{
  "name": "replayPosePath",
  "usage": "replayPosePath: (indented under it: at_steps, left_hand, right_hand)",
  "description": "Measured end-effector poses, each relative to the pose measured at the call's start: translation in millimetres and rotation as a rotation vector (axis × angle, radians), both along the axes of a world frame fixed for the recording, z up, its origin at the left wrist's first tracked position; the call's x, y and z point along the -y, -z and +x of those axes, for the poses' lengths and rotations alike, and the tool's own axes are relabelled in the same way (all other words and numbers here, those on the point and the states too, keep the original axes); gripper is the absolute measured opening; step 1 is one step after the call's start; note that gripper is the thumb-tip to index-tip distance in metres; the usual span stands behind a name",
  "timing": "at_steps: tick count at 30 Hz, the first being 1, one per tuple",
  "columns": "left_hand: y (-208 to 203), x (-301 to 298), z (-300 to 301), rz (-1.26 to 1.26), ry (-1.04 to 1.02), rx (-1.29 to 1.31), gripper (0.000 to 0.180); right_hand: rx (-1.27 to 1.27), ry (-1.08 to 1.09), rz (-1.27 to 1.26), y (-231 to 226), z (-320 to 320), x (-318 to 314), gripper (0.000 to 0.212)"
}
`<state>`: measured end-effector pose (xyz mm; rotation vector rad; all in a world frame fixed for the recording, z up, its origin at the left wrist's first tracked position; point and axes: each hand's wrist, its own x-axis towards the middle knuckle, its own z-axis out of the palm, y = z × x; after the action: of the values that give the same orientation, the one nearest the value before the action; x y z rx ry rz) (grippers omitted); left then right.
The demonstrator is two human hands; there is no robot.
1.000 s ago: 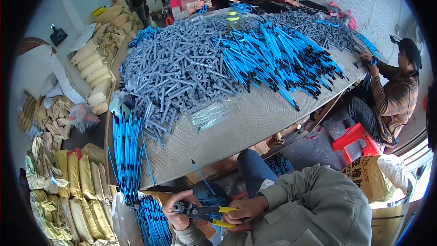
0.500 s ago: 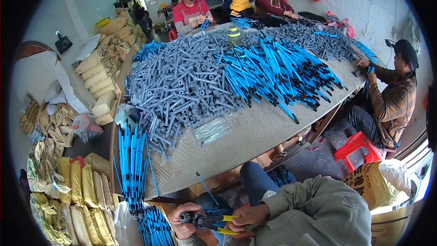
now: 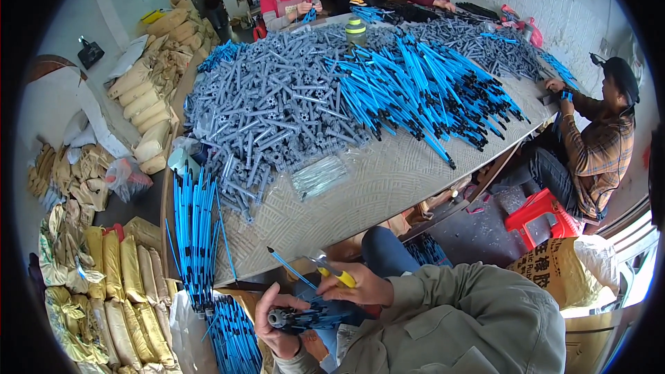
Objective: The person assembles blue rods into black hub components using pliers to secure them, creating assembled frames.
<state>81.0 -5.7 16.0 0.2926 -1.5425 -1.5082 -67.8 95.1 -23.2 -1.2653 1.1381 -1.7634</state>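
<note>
Low in the view, my left hand (image 3: pixel 278 332) is wrapped round a grey plastic tube (image 3: pixel 278 317) with an open, holed end. Black fittings and blue rods spread from the tube toward my lap, partly hidden by my right hand. A single blue rod (image 3: pixel 292 268) with a black tip sticks up to the left. My right hand (image 3: pixel 364 284) is closed on pliers with yellow handles (image 3: pixel 344 278), their metal jaws raised above the tube and apart from it. Bundles of blue rods (image 3: pixel 197 235) with black joints stand beside my left arm.
The table (image 3: pixel 374 197) bears a heap of grey tubes (image 3: pixel 277 104), a pile of blue rods (image 3: pixel 422 97) and a bag of thin wires (image 3: pixel 320 177). Sacks (image 3: pixel 131 270) are stacked at left. A co-worker (image 3: pixel 589 145) sits at right by a red stool (image 3: pixel 540 216); others work across the table.
The pliers have lifted off the grey tube and swung up, now pointing away to the upper left in my right hand. My left hand still grips the tube, its end now turned lower.
</note>
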Motion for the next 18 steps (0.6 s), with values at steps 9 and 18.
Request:
replayPosePath:
  at_steps: [9, 18]
  left_hand:
    - [-1, -19, -18, -0.163, -0.135, 0.072, 0.112]
    - [-4, -20, 7, 0.027, 0.024, 0.279, 0.054]
  right_hand:
    - [-0.421, 0.184, -0.013, 17, -2, 16, 0.021]
    - [-0.087, 0.079, -0.032, 16, 25, 21, 0.035]
